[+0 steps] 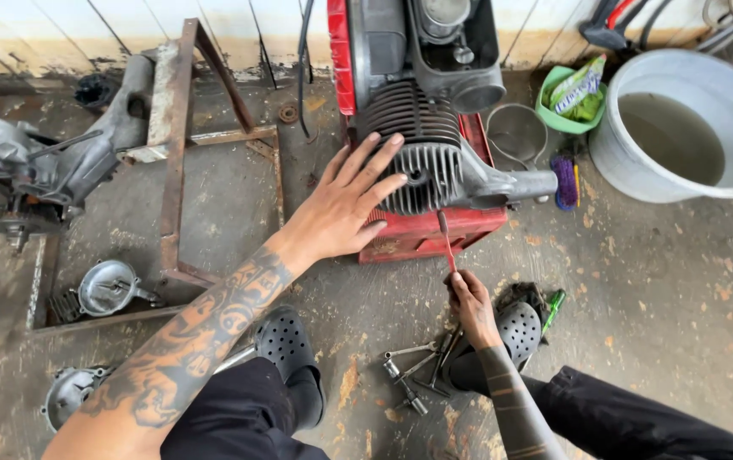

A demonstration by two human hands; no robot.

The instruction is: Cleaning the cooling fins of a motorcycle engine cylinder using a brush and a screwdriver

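Left hand [345,204] flat on the grey finned metal engine cylinder [422,149], fingers spread apart and pressing down, nothing gripped. It looks like a bracing hold, keeping the block steady. The engine sits on a red metal stand [422,234] in the middle of the stained concrete floor [656,290], just beyond the person's knees.

Right hand [471,302] is low and near, fingers closed around the handle end of a slim red-handled screwdriver [445,243]. The shaft runs up and away from the hand, its tip meeting the near face of the cylinder fins, just right of the left fingertips. Whether the tip is seated in a fastener I can't tell; that spot is too small and dark.

So the step in hand, by my reading, is working a fitting on the cylinder's near side, one hand steadying, the other driving. The next move calls for keeping the tool in line with the fastener and the left palm firm, so the tip doesn't skid across the fins.

On the floor near the right foot: a loose cluster of steel wrenches and sockets [418,366]. Far right, a large grey plastic tub of murky water [681,128]. Left, a rusty steel frame [175,153] and a round grey metal engine cover [107,288].
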